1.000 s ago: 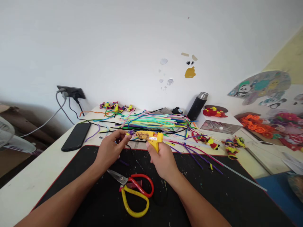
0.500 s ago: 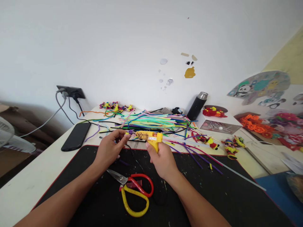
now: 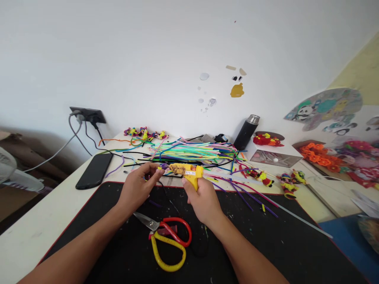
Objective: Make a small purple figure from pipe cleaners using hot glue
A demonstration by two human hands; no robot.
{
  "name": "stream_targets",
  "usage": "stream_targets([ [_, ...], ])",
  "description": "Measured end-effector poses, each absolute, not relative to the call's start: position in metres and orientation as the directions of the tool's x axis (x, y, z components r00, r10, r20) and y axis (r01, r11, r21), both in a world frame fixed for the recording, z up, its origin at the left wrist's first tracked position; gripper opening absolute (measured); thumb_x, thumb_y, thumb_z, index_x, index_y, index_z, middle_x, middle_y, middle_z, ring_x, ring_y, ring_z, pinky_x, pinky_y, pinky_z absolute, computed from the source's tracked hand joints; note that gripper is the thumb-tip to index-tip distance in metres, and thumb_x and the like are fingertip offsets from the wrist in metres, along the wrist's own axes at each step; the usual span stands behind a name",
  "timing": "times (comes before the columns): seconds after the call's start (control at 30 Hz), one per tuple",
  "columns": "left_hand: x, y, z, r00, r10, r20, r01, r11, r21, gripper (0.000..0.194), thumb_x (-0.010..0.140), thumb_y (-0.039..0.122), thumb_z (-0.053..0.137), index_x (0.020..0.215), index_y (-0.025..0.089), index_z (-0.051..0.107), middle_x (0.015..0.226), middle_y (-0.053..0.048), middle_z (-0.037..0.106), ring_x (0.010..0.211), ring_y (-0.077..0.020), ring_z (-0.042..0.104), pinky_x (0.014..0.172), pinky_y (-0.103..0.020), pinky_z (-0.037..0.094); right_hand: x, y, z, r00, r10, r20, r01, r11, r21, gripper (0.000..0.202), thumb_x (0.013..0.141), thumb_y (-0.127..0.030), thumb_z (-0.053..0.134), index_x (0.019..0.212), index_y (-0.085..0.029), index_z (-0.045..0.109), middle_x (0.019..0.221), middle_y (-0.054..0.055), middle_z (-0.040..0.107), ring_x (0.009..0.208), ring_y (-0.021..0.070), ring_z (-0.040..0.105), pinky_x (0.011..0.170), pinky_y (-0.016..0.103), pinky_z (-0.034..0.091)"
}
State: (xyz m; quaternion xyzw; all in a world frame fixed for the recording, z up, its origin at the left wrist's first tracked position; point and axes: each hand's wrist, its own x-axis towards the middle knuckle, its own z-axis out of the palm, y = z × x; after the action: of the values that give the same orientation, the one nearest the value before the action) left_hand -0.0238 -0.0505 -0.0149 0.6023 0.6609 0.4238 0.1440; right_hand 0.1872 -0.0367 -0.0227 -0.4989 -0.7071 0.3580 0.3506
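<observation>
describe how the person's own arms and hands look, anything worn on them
The left hand and right hand are ungloved. Both forearms are bare, with no sleeves, watch or bracelet in view. No rings show on the visible fingers.

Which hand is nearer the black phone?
Left. The left hand is to the right of the phone, pinching a small purple piece; the right hand is farther right, gripping the yellow glue gun.

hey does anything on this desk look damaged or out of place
Yes: the yellow plastic glue gun in the right grip has dark blotches on its front half, as if scorched or soiled. Also, a short yellow scrap lies stray on the black, red-edged mat.
</observation>
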Motion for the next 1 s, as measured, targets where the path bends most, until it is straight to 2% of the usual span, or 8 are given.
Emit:
stream_targets([
  [0.67,-0.0303,-0.0492,-0.0216,-0.268,0.913,0.309,0.651,-0.066,0.757,0.036,0.091,0.058,0.061,0.088,0.023,0.068,0.069,0.001,0.066,0.063,-0.0191,0.06,0.059,-0.028,0.044,0.1868,-0.036,-0.0246,-0.258,0.958,0.128,0.467,0.24,-0.851,0.043,0.098,-0.053,0.05,0.066,-0.024,0.05,0.051,0.002,0.058,0.049,0.0179,0.056,0.052,0.029,0.036],
  [1.0,-0.0308,-0.0497,-0.0205,-0.28,0.917,0.284,0.627,-0.05,0.778,0.036,0.09,0.058,0.061,0.087,0.023,0.068,0.071,0.001,0.068,0.064,-0.019,0.061,0.059,-0.027,0.043,0.187,-0.0346,-0.0275,-0.259,0.959,0.115,0.485,0.232,-0.843,0.041,0.1,-0.051,0.053,0.071,-0.021,0.055,0.054,0.0,0.058,0.052,0.0165,0.056,0.052,0.026,0.034],
])
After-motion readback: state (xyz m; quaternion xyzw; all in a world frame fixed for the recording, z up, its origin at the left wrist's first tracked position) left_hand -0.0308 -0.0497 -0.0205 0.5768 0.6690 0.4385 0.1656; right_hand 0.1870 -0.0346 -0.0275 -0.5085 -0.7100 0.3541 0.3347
